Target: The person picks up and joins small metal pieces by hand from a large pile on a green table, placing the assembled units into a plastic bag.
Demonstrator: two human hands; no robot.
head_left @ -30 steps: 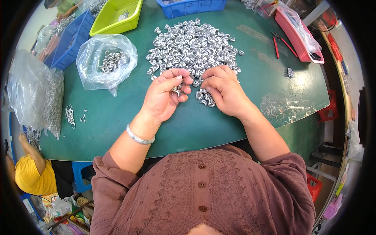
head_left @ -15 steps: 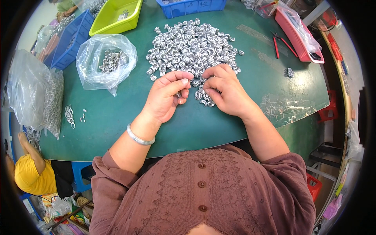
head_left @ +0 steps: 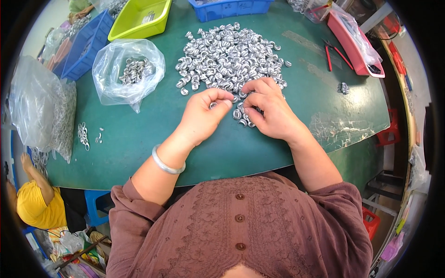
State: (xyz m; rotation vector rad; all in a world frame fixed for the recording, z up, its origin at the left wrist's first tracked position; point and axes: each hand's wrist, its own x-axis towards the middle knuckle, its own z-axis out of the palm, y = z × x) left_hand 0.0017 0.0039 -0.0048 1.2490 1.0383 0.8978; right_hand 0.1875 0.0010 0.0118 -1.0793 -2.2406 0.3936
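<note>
Small curved silver metal pieces [head_left: 232, 58] lie in a broad pile on the green table in front of me. My left hand [head_left: 206, 113] is closed at the near edge of the pile, thumb and index finger pinched together. A bit of curved silver metal [head_left: 212, 105] shows between its thumb and fingers. My right hand [head_left: 269, 109] is close beside it, its fingers bent down and drawn together over a small near group of the same pieces [head_left: 240, 115]. What the right fingertips grip is hidden. The left wrist wears a pale bangle [head_left: 166, 163].
A clear bag [head_left: 106, 88] with metal pieces lies left of the pile; a fuller bag [head_left: 62, 120] stands farther left. Green [head_left: 134, 30] and blue [head_left: 213, 13] bins line the back. Red-handled pliers [head_left: 337, 53] and a pink basket [head_left: 345, 41] are right. Someone in yellow [head_left: 41, 206] sits at left.
My left hand has turned and shifted a little right, toward the right hand; its curled lower fingers are now out of sight. The right hand has hardly moved.
</note>
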